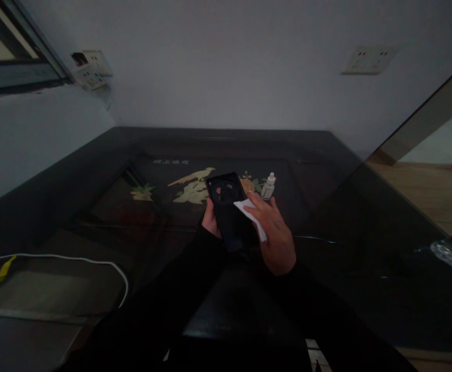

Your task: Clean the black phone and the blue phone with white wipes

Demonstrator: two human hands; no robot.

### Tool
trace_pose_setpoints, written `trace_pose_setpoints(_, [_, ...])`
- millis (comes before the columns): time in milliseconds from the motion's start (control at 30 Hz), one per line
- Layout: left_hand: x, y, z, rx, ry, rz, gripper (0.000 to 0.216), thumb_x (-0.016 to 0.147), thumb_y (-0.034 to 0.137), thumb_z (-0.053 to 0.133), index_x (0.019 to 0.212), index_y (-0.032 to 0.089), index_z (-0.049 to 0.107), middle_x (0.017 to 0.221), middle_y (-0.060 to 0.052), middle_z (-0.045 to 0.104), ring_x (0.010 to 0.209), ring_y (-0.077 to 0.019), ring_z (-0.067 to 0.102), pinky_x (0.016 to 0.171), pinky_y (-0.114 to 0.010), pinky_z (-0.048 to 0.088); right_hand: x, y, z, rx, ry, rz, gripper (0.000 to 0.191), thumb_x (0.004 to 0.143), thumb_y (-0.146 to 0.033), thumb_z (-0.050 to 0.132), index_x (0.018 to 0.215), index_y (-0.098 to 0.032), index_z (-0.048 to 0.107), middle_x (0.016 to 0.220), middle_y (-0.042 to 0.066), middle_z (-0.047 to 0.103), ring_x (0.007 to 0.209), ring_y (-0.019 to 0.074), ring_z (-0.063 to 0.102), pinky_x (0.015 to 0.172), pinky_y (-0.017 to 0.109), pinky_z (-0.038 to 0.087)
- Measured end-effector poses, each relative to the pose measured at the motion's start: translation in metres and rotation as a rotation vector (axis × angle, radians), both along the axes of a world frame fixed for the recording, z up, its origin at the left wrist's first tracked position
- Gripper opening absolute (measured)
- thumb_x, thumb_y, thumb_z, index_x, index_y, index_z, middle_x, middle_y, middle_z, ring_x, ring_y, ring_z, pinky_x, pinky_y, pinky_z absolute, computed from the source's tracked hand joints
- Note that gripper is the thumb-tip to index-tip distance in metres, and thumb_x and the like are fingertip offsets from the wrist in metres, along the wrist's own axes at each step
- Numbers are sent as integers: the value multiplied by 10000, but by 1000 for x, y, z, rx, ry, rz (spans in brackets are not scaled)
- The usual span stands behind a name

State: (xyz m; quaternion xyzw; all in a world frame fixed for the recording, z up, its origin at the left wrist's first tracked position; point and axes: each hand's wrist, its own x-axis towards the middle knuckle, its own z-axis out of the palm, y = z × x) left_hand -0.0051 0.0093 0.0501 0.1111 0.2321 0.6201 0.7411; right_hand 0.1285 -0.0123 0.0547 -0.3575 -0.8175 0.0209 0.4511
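Observation:
My left hand (211, 219) grips the left edge of a black smartphone (231, 222), its large round camera ring turned up toward me. The phone is tilted above the dark tabletop. Under the fingers of my right hand (276, 232) is a white cloth or tissue (252, 217), lying against the phone's right side. How firmly those fingers pinch it is partly hidden. Just beyond my right hand, a small clear dropper bottle (267, 187) with a pale top stands upright on the table.
The glossy dark table (311, 150) bears a printed bird-and-flower picture (192, 188) and meets the wall at the back. A white cable (74, 257) with a yellow tag (5, 268) curves over the left side. A clear shiny object (450, 254) lies at the right edge. Wall sockets (370, 59) sit above.

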Motion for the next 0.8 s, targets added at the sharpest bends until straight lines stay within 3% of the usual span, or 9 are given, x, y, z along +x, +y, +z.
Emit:
trace_pose_setpoints(100, [11, -9, -3, -16, -28, -3, 643, 856, 569, 314, 1363, 178, 371, 1272, -92, 546, 1241, -233, 446, 1065, -392, 308, 0, -1, 6, 27, 104, -89, 354, 891, -121, 386, 1207, -184, 533, 1319, 112, 497, 1246, 216, 437, 1078, 481, 293])
trace_pose_setpoints(233, [15, -17, -5, 19, -31, -77, 677, 817, 613, 374, 1345, 190, 401, 1246, -114, 559, 1199, -258, 488, 1032, -408, 359, -16, -11, 0, -3, -19, 11, 364, 904, -114, 374, 1228, -166, 531, 1186, 113, 595, 1186, 212, 491, 1085, 468, 296])
trace_pose_setpoints(400, [4, -11, 0, 30, 34, -40, 695, 818, 636, 335, 1363, 206, 364, 1227, -128, 574, 1144, -275, 536, 983, -480, 389, -29, -25, -7, -38, -26, 43, 375, 892, -91, 389, 1218, -189, 547, 1143, 91, 621, 1129, 208, 523, 1022, 430, 376])
trace_pose_setpoints(567, [-9, 1, 4, 118, 150, 147, 623, 832, 619, 337, 1269, 201, 485, 1207, -96, 596, 1138, -237, 541, 931, -406, 460, -29, -33, -3, -357, 173, 139, 308, 896, -159, 394, 1122, -178, 602, 1032, 96, 620, 976, 192, 568, 874, 350, 469])
trace_pose_setpoints(800, [3, -3, -18, 259, 312, 281, 758, 654, 548, 666, 1327, 302, 418, 1172, -59, 623, 1085, -248, 575, 821, -329, 523, -24, -22, -7, -996, 614, 259, 299, 865, -397, 482, 903, -163, 664, 790, 33, 667, 758, 172, 600, 718, 283, 456])
